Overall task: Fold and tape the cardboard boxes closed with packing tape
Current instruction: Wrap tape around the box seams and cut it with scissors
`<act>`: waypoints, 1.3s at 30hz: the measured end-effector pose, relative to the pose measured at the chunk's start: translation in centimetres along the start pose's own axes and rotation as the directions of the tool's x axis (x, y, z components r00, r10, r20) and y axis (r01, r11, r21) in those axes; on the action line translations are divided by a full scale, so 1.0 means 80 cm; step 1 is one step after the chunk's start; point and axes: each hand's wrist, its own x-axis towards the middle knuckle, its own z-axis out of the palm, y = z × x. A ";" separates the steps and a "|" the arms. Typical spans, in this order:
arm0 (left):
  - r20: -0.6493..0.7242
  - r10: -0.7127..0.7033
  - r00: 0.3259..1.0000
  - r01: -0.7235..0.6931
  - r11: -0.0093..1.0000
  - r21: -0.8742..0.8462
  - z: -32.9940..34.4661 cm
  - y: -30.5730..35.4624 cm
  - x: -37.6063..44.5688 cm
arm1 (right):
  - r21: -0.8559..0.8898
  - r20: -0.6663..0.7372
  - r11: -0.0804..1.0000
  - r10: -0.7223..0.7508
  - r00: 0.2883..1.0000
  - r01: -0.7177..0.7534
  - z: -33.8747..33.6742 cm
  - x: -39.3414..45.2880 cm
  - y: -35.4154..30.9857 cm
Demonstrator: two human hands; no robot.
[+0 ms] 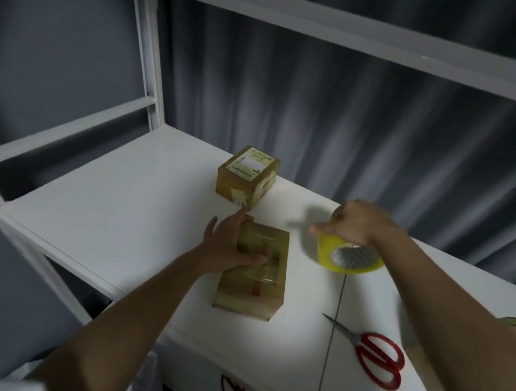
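Flat cardboard box (254,272) lain at frame centre on white bench (113,211), long axis running near-to-far, slightly tilted; top glossy with tape. Left hand (231,247) laid spread and flat on box's left half, fingers pointing up-frame, thumb across top. Yellow packing tape roll (347,257) gripped from above by right hand (356,222), right of box, fingers curled round roll. Smaller sealed box (247,176) stood up-frame, apart. Red-handled scissors (373,353) lain lower right, blades pointing upper left.
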 end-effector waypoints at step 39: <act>-0.038 -0.135 0.990 0.077 0.753 -0.654 0.021 0.030 -0.034 | -0.042 -0.043 0.978 -0.206 0.978 0.204 -0.033 0.011 -0.071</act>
